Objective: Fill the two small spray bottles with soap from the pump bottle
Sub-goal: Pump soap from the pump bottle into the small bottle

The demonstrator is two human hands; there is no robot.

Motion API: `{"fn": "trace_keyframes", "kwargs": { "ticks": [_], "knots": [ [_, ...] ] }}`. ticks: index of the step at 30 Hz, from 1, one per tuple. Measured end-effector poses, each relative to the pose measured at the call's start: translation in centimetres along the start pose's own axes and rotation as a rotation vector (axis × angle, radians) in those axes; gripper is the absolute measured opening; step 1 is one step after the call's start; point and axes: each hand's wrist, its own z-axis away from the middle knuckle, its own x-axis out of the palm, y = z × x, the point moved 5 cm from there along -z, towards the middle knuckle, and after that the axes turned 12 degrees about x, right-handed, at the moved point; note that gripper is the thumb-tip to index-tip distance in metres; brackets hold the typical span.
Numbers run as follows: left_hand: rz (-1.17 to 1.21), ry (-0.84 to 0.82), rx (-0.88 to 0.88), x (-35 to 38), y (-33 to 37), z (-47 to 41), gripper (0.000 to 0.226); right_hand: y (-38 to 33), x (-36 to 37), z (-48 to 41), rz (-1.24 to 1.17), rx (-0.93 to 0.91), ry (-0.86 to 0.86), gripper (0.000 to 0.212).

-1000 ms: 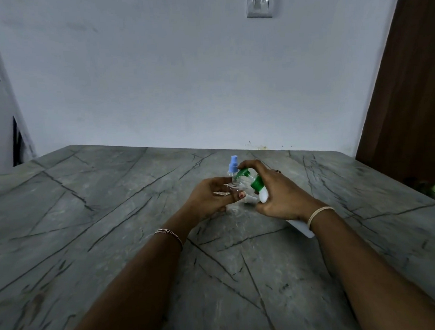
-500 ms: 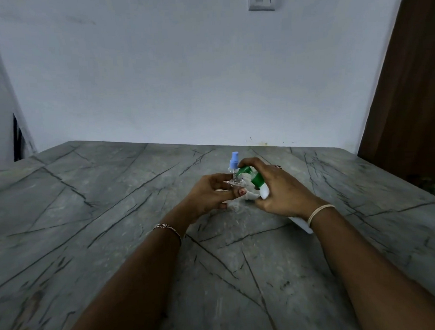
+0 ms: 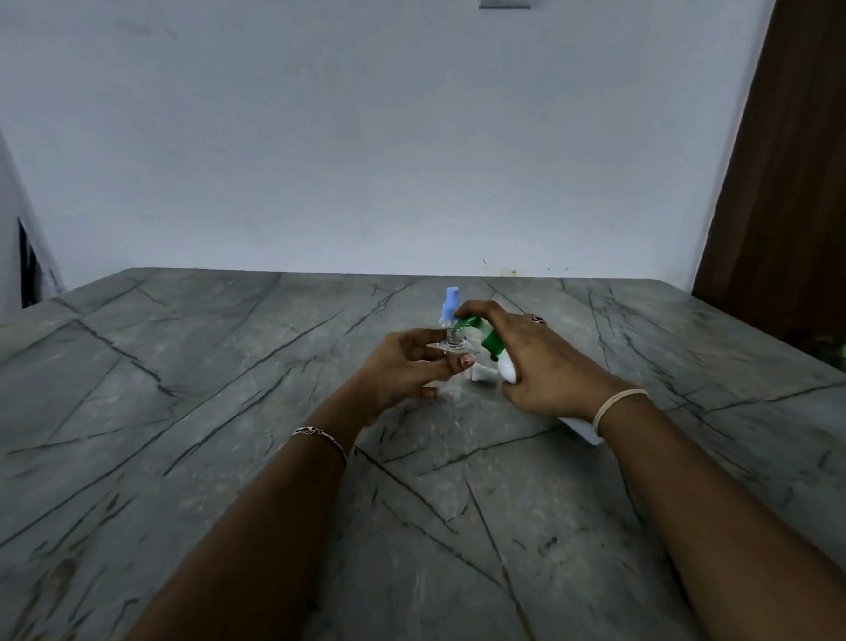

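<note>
at the middle of the grey veined surface [image 3: 222,426], in the head view, the left hand [image 3: 399,374] pinches the clear, uncapped small spray bottle [image 3: 456,340] near its shoulder, fingers [image 3: 461,363] curled close round it; the right hand [image 3: 554,363] grips the white pump bottle [image 3: 506,371], tilted with its base toward 5 o'clock, forefinger laid on the green pump head [image 3: 467,324], whose spout hangs just over the open threaded neck; the second spray bottle [image 3: 450,303], blue cap on, stands just behind at 12 o'clock; whether soap is flowing is too small to tell; to do this step well, i judge: hold the neck upright, line the spout over the mouth, press in slow full strokes, let the thick soap sink between them, stop short of the threads.
</note>
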Motion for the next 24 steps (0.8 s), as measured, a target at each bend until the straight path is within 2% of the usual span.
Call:
{"fn": "trace_keyframes", "kwargs": {
  "ticks": [7, 14, 19, 24],
  "knots": [
    [-0.018, 0.018, -0.002, 0.02, 0.04, -0.07, 0.053, 0.13, 0.19, -0.26, -0.01, -0.002, 0.057, 0.086],
    [-0.016, 0.007, -0.01, -0.02, 0.02, -0.11, 0.057, 0.37, 0.06, 0.17, 0.049, -0.008, 0.061, 0.093],
    [0.009, 0.016, -0.023, -0.08, -0.11, -0.15, 0.056, 0.09, 0.15, -0.2, 0.026, -0.003, 0.084, 0.081],
    [-0.007, 0.01, -0.012, -0.03, 0.01, -0.12, 0.055, 0.0, 0.2, -0.19, 0.017, -0.004, 0.103, 0.08]
  ]
}}
